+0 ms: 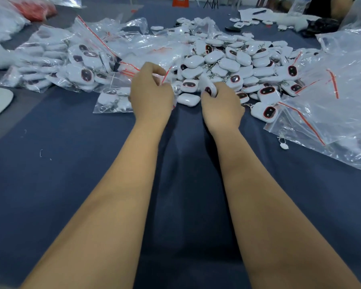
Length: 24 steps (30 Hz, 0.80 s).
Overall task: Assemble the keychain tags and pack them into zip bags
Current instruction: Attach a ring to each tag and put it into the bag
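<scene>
We have one wide view, worn on the head, facing forward and down along both forearms. It sits close over the near edge of the bench (50, 163), with the far end curving away at the top. The hands fall mid-frame, quite near the lens.

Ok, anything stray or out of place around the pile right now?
One small white piece with a ring lies alone on the blue cloth, apart from the tag pile, beside the empty zip bags at right. Otherwise nothing stands out; the picture is blurry.
</scene>
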{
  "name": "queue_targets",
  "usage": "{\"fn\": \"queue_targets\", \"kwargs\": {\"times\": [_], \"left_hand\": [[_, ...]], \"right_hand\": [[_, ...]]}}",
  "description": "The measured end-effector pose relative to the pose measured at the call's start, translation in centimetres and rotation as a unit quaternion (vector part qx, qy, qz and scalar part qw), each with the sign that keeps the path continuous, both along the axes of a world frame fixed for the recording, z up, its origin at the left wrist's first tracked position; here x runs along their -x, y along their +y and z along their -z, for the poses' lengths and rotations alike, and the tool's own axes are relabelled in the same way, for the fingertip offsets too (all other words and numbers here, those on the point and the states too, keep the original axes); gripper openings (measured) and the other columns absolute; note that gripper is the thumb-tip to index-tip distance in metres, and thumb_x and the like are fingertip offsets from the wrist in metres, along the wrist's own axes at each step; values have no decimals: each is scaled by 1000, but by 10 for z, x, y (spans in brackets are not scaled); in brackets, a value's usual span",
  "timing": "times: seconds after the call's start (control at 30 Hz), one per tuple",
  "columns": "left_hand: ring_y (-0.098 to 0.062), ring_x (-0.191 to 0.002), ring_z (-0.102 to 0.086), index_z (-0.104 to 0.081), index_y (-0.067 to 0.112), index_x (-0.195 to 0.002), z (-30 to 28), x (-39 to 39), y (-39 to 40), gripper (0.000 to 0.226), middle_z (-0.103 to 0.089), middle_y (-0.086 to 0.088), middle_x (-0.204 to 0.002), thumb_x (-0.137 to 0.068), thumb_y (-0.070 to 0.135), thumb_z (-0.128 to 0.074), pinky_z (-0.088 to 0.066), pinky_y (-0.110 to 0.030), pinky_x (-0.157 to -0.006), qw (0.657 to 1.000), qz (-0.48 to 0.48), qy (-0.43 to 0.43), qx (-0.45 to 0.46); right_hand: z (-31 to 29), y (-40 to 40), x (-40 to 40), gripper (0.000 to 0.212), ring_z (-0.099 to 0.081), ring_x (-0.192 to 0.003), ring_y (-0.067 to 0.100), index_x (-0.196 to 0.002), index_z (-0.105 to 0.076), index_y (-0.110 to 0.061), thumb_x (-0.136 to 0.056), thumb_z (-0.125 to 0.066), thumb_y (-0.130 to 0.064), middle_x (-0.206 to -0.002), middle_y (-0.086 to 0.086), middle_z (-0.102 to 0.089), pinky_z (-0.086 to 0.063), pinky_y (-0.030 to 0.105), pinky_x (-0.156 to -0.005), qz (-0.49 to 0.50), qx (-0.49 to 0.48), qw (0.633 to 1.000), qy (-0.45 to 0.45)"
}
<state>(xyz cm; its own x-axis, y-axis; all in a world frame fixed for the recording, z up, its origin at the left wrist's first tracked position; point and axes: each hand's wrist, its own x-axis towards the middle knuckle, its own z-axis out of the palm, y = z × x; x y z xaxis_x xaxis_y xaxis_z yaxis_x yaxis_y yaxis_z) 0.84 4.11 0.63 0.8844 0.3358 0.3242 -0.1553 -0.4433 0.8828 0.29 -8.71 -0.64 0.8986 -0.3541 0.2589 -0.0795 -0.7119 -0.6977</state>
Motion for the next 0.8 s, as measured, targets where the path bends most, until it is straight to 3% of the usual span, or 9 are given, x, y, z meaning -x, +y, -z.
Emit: {"fn": "queue_targets", "kwargs": {"times": [0.1, 0.17, 0.23, 0.33, 0.47, 0.53, 0.63, 0.73, 0.8], "left_hand": [[-15, -74, -52, -66, 17, -95, 11, 0, -5, 33, -62, -11, -92, -80, -3, -44, -38, -25, -62, 1000, 17, 10, -14], [-10, -64, -58, -70, 17, -91, 11, -3, -6, 37, -64, -6, -79, -80, -2, -41, -42, -23, -58, 999, 28, 28, -10], [-17, -72, -65, -74, 20, -89, 9, -5, -6, 38, -68, -2, -77, -81, 2, -41, -49, -25, -65, 998, 24, 45, -29], [-18, -79, -64, -77, 20, -90, 9, -2, -6, 39, -69, 5, -77, -81, 5, -43, -50, -26, -67, 998, 24, 39, -33], [-5, -94, -61, -75, 20, -108, 11, -3, 0, 37, -70, 8, -110, -86, 9, -47, -42, -11, -71, 998, 32, 33, 31], [-5, -83, -59, -76, 18, -97, 11, -2, -1, 32, -72, 4, -98, -84, 10, -48, -43, -18, -71, 997, 50, 27, 52], [-11, -59, -48, -68, 2, -76, 8, 5, -6, 26, -65, -19, -74, -76, 12, -44, -37, -27, -57, 996, 70, 7, 58], [-3, -58, -39, -58, 18, -72, 4, 7, -9, 14, -51, 0, -71, -75, 19, -45, -35, -25, -58, 995, 50, 4, 83], [-9, -62, -42, -55, 16, -71, 3, 6, -10, 12, -54, -3, -77, -80, 19, -49, -37, -28, -62, 995, 41, 11, 92]], "right_hand": [[-4, 4, 4, 22, -44, -61, 6, -70, -51, -23, -90, -59, -19, -68, -9, -52, -39, 22, -60, -60, -197, 977, -60], [-7, 12, 5, 12, -53, -66, 7, -81, -59, -22, -87, -64, -12, -75, -6, -61, -48, 21, -65, -80, -283, 954, -63], [-9, 20, 4, 11, -53, -67, 12, -83, -61, -17, -85, -65, -7, -75, -2, -62, -50, 30, -69, -92, -345, 933, -56], [-10, 27, 0, 27, -39, -63, 17, -62, -48, -16, -84, -63, -10, -62, 1, -47, -36, 31, -61, -96, -361, 927, -42], [-8, 23, 1, 35, -35, -57, 10, -55, -44, -19, -82, -65, -13, -54, -8, -40, -32, 26, -58, -124, -343, 930, -37], [-6, 21, 2, 39, -36, -50, 5, -50, -49, -28, -81, -66, -10, -46, -18, -42, -35, 22, -54, -142, -342, 928, -43], [-6, 22, 4, 23, -45, -55, 5, -60, -57, -26, -77, -64, -11, -53, -17, -51, -41, 22, -58, -161, -354, 919, -63], [-6, 23, 2, 19, -41, -58, 11, -60, -51, -21, -70, -62, -9, -54, -12, -47, -40, 29, -61, -146, -386, 908, -76], [-5, 22, 1, 31, -32, -57, 12, -55, -42, -21, -72, -62, -6, -51, -11, -38, -33, 31, -60, -147, -387, 907, -74]]}}
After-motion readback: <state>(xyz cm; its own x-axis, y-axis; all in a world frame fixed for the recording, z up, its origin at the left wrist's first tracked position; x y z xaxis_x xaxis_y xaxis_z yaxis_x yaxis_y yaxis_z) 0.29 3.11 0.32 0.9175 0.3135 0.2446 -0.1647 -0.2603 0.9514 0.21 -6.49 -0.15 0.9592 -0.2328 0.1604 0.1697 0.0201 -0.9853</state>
